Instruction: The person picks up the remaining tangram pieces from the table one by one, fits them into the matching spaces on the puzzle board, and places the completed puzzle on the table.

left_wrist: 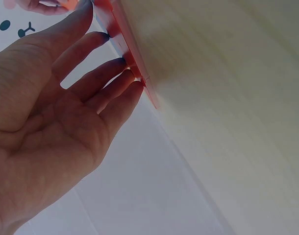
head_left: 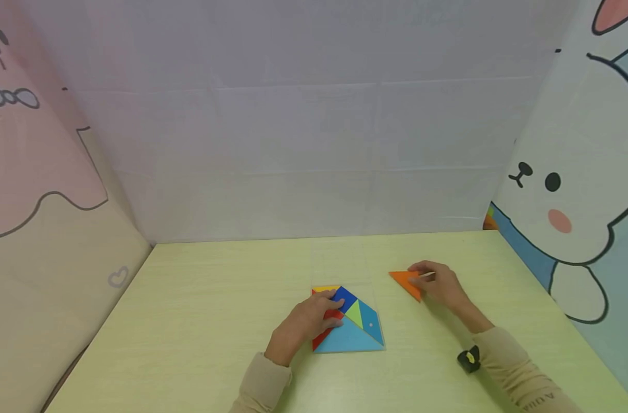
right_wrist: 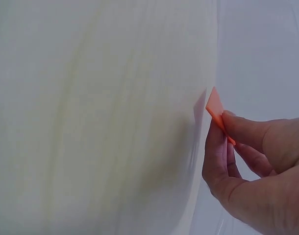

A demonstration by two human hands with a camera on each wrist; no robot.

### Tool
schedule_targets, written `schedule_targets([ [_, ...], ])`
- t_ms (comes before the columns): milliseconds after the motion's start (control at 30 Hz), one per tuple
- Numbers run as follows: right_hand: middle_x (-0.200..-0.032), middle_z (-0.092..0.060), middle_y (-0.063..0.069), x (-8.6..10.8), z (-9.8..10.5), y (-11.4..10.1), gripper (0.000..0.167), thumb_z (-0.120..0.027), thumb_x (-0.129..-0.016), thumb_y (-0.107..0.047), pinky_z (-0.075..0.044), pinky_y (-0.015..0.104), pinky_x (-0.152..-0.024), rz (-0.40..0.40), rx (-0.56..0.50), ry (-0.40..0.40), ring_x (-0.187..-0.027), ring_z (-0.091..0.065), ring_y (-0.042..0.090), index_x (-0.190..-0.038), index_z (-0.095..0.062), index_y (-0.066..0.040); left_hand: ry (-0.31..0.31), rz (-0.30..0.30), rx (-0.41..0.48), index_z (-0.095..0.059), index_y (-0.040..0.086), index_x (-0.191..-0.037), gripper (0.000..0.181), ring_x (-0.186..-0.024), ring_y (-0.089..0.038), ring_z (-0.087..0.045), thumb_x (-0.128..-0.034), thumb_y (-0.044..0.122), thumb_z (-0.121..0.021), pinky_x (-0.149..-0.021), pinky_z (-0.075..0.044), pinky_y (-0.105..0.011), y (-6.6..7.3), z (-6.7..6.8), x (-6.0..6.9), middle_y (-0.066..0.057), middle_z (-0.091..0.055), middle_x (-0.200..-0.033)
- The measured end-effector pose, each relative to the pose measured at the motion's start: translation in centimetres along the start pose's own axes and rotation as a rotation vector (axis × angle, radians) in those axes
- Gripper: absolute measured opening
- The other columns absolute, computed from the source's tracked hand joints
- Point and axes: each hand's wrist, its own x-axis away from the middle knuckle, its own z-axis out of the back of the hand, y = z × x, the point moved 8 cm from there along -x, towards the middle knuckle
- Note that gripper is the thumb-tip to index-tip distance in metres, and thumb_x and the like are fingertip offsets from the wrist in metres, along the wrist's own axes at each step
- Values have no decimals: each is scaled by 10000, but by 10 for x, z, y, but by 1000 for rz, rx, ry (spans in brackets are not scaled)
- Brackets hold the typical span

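Tangram pieces lie fitted together in a flat block on the table. They include a large light-blue triangle (head_left: 349,337), a dark-blue square (head_left: 347,298), a light-green triangle (head_left: 354,314), a blue parallelogram (head_left: 371,322), a red piece (head_left: 321,339) and a yellow piece (head_left: 325,288), partly covered. My left hand (head_left: 305,320) rests on the block's left part, fingertips touching the pieces with the fingers fairly straight. To the right of the block, my right hand (head_left: 440,284) pinches an orange triangle (head_left: 406,282) between thumb and fingers. In the right wrist view, this triangle (right_wrist: 215,105) is held just off the tabletop.
The pale wood-grain table (head_left: 216,310) ends at a whitish back sheet (head_left: 293,143). Printed cartoon panels stand at both sides, with a rabbit (head_left: 582,172) on the right one. A small black device (head_left: 469,359) sits at the right wrist.
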Motion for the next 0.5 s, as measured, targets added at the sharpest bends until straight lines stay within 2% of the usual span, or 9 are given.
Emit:
schedule_targets([
  [233, -1174, -686, 256, -1, -9, -4, 271, -730, -964, -105, -577, 312, -746, -15, -44, -31, -970, -707, 374, -1187, -693, 43, 5, -6, 6, -638, 96, -1406, 485, -1409, -308, -484, -957, 246, -743, -1090, -458, -451, 0, 1, 0, -143, -532, -1510],
  [500, -1154, -690, 240, -4, -19, -15, 261, -729, -962, -97, -573, 303, -738, -1, -74, -52, -956, -707, 359, -1183, -696, 38, 4, -2, 12, -636, 89, -1406, 486, -1411, -308, -481, -956, 237, -745, -1086, -461, -456, 1, 3, 1, -145, -532, -1510],
])
